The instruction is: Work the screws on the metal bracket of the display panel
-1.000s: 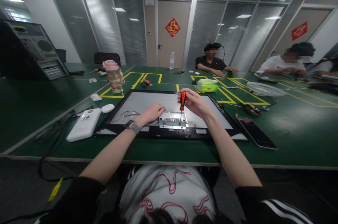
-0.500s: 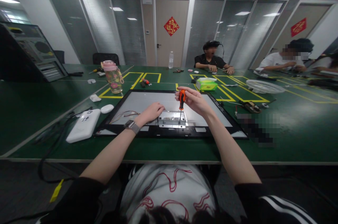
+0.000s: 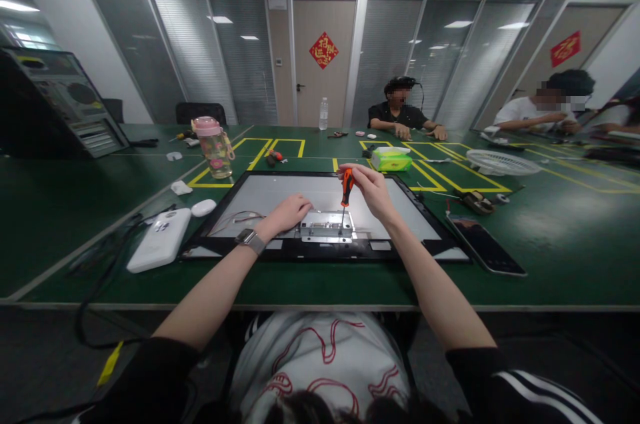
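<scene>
In my right hand [image 3: 369, 187] is an orange-and-black screwdriver [image 3: 347, 189], held by the top of its handle between thumb and fingers. Its shaft points down, slightly tilted, with the tip on a silver metal bracket [image 3: 320, 231]. The bracket lies at the near edge of a flat display panel [image 3: 270, 192], which has a black frame and a grey-white face. My left hand [image 3: 289, 212], with a watch on the wrist, rests flat on the panel, fingertips by the bracket's left end. A thin cable [image 3: 240, 216] runs across the panel left of that hand.
Left of the panel lie a white power-bank-like block [image 3: 163, 237] and a white oval case [image 3: 203, 208], with a pink-lidded bottle [image 3: 215, 151] behind. A phone [image 3: 485, 244] lies to the right. Beyond stand a green tissue pack [image 3: 391, 159] and a white fan grille [image 3: 503, 163]. Other people sit across the table.
The screwdriver handle has turned and leans slightly further right, and my right fingers have shifted around its top. My left hand stays in place.
</scene>
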Demonstrator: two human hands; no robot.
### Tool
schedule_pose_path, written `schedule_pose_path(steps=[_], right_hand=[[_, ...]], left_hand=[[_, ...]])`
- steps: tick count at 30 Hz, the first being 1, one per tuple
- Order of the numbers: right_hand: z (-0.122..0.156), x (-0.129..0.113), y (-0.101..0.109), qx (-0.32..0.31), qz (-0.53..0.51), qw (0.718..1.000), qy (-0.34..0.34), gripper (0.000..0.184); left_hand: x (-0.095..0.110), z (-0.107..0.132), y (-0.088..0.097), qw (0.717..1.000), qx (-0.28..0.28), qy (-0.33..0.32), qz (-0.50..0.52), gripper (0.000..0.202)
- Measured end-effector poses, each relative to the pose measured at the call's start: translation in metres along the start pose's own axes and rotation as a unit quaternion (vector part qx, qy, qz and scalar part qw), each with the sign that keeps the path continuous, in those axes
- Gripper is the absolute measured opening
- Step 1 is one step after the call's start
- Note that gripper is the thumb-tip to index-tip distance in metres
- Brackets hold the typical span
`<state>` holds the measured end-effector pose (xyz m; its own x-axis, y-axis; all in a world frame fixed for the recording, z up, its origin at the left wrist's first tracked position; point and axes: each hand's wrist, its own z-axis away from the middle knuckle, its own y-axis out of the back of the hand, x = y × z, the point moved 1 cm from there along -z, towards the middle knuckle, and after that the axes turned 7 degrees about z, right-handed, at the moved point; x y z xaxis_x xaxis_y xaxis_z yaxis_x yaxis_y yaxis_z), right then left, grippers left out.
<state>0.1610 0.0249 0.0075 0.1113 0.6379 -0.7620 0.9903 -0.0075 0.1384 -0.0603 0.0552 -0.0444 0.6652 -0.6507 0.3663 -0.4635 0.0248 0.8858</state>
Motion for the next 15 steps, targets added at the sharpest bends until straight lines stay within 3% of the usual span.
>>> schedule_pose_path(steps=[7, 15], right_hand=[[0.001, 0.001, -0.005, 0.011, -0.052, 0.998, -0.021, 0.020], [0.002, -0.008, -0.008, -0.005, -0.169, 0.982, -0.081, 0.024]], left_hand=[[-0.001, -0.001, -0.001, 1.000, 0.001, -0.002, 0.003, 0.038], [-0.001, 0.000, 0.000, 1.000, 0.001, -0.006, 0.004, 0.038]])
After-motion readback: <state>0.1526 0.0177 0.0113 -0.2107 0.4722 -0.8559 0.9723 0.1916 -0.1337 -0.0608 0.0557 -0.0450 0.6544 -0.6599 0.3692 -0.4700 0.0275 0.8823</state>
